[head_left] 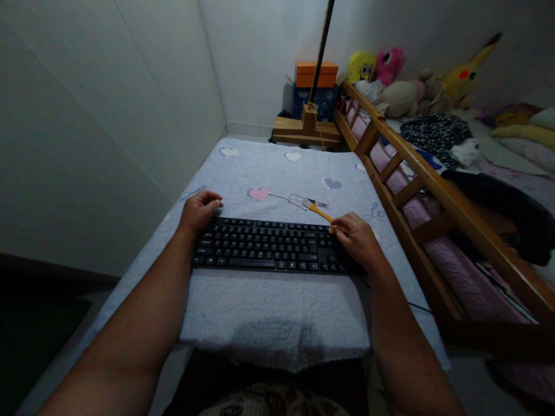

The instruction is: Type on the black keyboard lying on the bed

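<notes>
A black keyboard [260, 245] lies across the cloth-covered table [269, 306], its keys facing up. My left hand [200, 212] rests at the keyboard's upper left corner with the fingers curled; what they hold, if anything, is too small to tell. Over the keyboard's right end, my right hand [352, 234] is closed on the handle of a brush [319, 212] with a yellow handle and pale bristles. The bristles point up and left, away from the keys. Just behind the brush lie thin metal tools [297, 200], partly overlapped by it. My right hand hides some right-end keys.
A wooden bed rail [416, 167] runs along the table's right side. Beyond the far edge stand a wooden base [306, 132] with a dark pole and an orange box [316, 74]. Plush toys [362, 66] sit at the back right. A cable [420, 307] trails right.
</notes>
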A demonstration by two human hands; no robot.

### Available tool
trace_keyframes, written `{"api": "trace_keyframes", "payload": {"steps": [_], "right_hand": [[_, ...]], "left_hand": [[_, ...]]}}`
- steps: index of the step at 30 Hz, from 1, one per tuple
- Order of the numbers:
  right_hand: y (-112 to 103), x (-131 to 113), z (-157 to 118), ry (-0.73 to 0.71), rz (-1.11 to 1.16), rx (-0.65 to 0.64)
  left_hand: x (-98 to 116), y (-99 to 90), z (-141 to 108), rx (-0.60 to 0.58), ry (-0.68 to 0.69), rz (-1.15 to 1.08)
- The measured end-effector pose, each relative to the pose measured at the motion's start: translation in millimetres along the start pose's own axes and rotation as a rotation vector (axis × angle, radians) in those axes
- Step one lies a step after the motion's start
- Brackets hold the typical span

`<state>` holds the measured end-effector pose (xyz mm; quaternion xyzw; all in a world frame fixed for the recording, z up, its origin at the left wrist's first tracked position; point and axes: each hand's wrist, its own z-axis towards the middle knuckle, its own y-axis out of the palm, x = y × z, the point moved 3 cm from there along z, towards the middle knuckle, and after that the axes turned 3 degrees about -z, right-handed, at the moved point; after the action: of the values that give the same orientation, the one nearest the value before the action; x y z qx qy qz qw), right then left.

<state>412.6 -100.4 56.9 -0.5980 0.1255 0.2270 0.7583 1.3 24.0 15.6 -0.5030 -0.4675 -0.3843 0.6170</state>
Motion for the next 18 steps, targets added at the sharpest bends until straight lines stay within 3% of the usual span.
{"api": "trace_keyframes", "payload": {"steps": [6,18], "right_hand": [[17.2,-24.6,0.9,-0.099,0.071,-0.099],[-3.4,13.3,-8.5,0.019,-0.113,-0.054]], "left_hand": [[-5.0,-0.3,1.8,-0.011,-0.008,-0.023],[-3.5,-0.3,0.7,-0.001,-0.009,-0.013]]}}
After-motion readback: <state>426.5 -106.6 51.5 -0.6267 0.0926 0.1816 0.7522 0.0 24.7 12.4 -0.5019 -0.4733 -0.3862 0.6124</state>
